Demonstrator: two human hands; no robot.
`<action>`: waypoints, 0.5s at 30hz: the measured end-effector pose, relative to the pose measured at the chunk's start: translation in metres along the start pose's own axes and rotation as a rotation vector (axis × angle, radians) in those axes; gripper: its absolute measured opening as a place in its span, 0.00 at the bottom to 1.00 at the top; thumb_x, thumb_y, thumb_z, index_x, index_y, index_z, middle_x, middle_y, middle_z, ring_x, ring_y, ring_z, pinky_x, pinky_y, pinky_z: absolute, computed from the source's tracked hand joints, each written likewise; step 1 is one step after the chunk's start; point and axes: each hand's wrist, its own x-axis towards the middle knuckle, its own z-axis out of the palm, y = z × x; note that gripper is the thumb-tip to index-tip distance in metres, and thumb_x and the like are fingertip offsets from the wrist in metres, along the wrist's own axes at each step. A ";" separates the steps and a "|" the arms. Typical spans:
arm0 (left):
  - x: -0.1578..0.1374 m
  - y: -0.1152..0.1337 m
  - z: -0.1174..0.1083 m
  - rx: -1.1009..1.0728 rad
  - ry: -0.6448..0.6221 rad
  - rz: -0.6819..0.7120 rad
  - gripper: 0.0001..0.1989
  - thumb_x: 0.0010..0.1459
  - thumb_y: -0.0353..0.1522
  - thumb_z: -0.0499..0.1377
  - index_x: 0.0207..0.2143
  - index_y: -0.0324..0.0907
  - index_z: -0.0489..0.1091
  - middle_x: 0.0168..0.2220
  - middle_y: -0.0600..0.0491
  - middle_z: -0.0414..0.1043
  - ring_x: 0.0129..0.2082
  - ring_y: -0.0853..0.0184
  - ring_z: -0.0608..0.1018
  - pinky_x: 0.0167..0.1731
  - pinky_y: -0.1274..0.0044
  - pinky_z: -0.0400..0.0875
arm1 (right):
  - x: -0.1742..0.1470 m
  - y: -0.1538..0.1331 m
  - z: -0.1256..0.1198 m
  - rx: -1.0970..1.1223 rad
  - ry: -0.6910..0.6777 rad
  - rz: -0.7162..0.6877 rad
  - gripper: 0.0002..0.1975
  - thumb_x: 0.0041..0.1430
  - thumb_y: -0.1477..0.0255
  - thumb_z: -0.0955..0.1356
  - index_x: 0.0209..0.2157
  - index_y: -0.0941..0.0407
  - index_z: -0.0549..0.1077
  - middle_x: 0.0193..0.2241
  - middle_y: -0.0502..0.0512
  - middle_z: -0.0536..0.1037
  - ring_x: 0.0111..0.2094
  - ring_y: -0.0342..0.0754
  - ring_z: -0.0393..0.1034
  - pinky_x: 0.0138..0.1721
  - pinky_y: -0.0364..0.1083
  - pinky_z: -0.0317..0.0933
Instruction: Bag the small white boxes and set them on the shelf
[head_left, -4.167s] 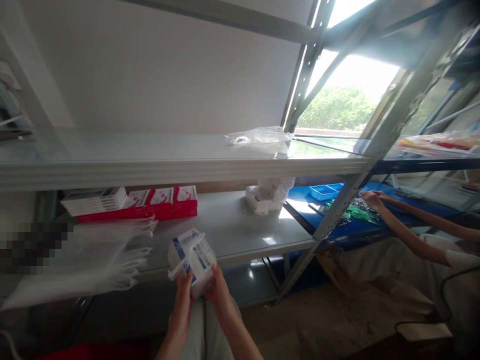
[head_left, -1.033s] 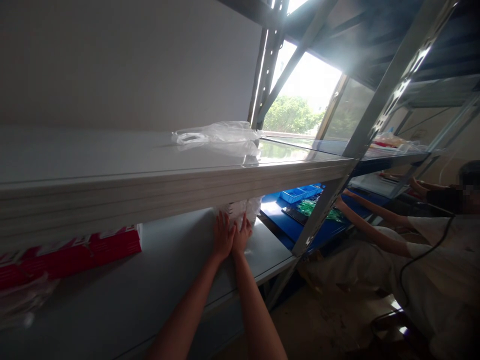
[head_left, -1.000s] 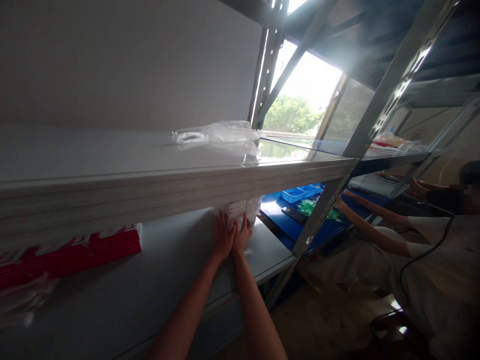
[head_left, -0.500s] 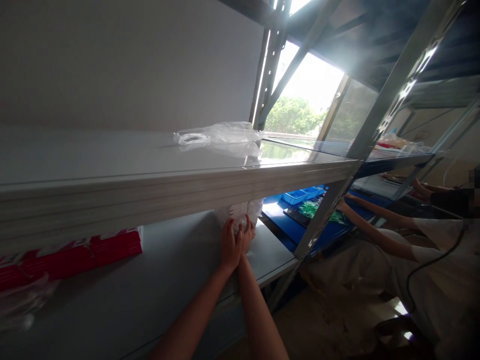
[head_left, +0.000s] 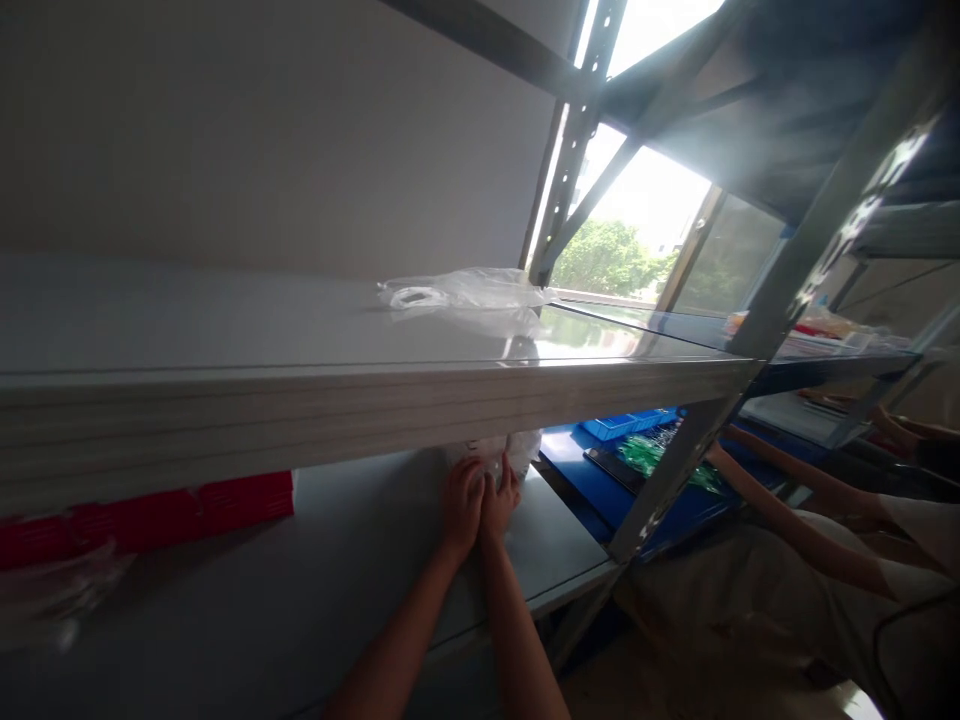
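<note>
Both hands reach in under the upper shelf, side by side at a clear plastic bag [head_left: 486, 450] on the lower shelf. My left hand [head_left: 461, 500] has its fingers curled onto the bag's near side. Close against it, my right hand [head_left: 499, 500] pinches the bag with bent fingers. The bag's top is hidden by the upper shelf's edge, and its contents are too unclear to name.
Another clear plastic bag [head_left: 480, 288] lies on the upper shelf [head_left: 187, 320]. Red boxes [head_left: 244, 505] sit at lower left. Beyond a metal post [head_left: 679, 480], a co-worker's arms [head_left: 787, 510] reach toward green items [head_left: 649, 455] beside blue trays [head_left: 626, 424].
The view has shifted, so the shelves sit lower and farther right. My hands stay at the bag; the right hand has moved slightly apart from the left.
</note>
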 end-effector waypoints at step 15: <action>-0.180 0.045 -0.281 0.709 0.380 -0.181 0.19 0.56 0.24 0.53 0.50 0.45 0.69 0.58 0.46 0.62 0.59 0.55 0.62 0.59 0.57 0.55 | -0.119 -0.018 -0.069 -0.379 -0.617 -0.379 0.31 0.59 0.62 0.52 0.62 0.53 0.61 0.61 0.59 0.62 0.63 0.56 0.52 0.60 0.62 0.45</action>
